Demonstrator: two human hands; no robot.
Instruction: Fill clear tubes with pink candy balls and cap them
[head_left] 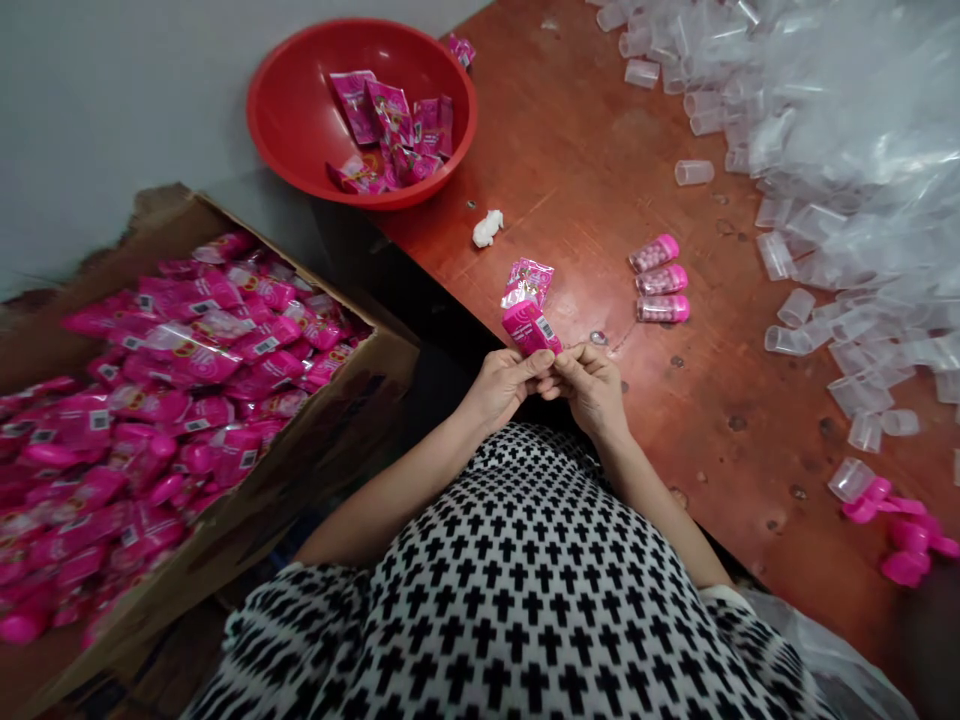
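Both of my hands pinch one small pink packet (530,327) just above the near edge of the reddish-brown table (600,160). My left hand (501,385) grips the packet's lower left corner. My right hand (589,382) grips its lower right corner, fingers curled. Just behind it, a second pink packet (528,281) lies on the table. To the right, three small clear bottles with pink caps (660,280), filled with pink beads, lie side by side.
A red bowl (300,110) holding several pink packets sits at the table's far left corner. A cardboard box (330,450) full of pink packets stands at my left. Many empty clear bottles (817,200) cover the table's right side. Loose pink caps (900,530) lie near right. A white scrap (486,229) lies mid-table.
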